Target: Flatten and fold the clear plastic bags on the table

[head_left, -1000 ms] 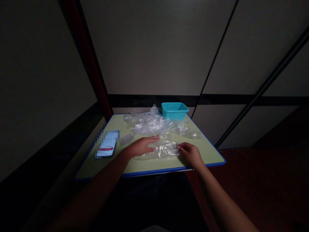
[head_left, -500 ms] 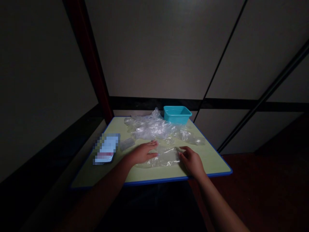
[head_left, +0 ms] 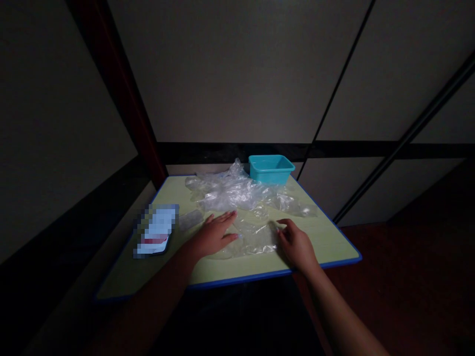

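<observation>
A clear plastic bag (head_left: 258, 240) lies spread near the front of the green table, between my two hands. My left hand (head_left: 214, 235) rests on the bag's left part, palm down, with its fingers stretched out and the thumb apart. At the right end of the bag, my right hand (head_left: 297, 244) has its thumb and index finger bent toward each other at the edge; a gap shows between them. Behind the hands is a crumpled heap of clear plastic bags (head_left: 230, 192).
A turquoise bin (head_left: 272, 170) stands at the table's back right. A phone with a blurred screen (head_left: 159, 230) lies at the left, beside a small folded piece of plastic (head_left: 191, 219). The table (head_left: 230, 276) has a blue edge; panelled walls rise behind it.
My left hand has slid slightly left over the bag. My right hand has hardly moved. The whole view has shifted a little.
</observation>
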